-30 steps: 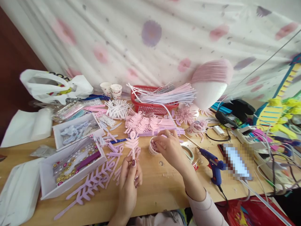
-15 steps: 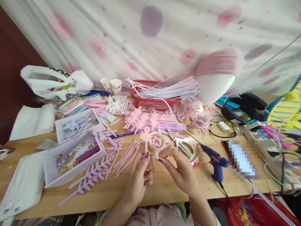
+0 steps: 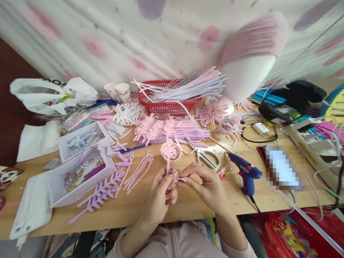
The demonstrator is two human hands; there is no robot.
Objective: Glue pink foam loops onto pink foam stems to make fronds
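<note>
My left hand (image 3: 162, 191) is closed, pinching the lower stem of a pink pipe-cleaner sprig (image 3: 169, 152) that stands upright with looped leaves. Close beside it, my right hand (image 3: 205, 184) pinches a small pale pink piece (image 3: 176, 175) against the left fingertips; its exact kind is too small to make out. Behind the sprig is a paper cup (image 3: 179, 154) of cut pink pipe-cleaner pieces, partly hidden by the sprig. Further back lie finished pink sprigs (image 3: 153, 129) on a bundle of pink and purple pipe cleaners. Scissors (image 3: 208, 158) rest right of the cup.
A blue glue gun (image 3: 247, 172) stands at the right near a phone (image 3: 283, 168). White boxes (image 3: 55, 191) of beads, purple sprigs (image 3: 100, 193) and twisted pink strands (image 3: 139, 170) lie left. At the back are a red basket (image 3: 169, 107) of pipe cleaners and a white mannequin head (image 3: 244, 79).
My right hand has brought the small pale piece left, up to the sprig's stem at my left fingertips. The sprig now overlaps the cup in view. The camera view has shifted.
</note>
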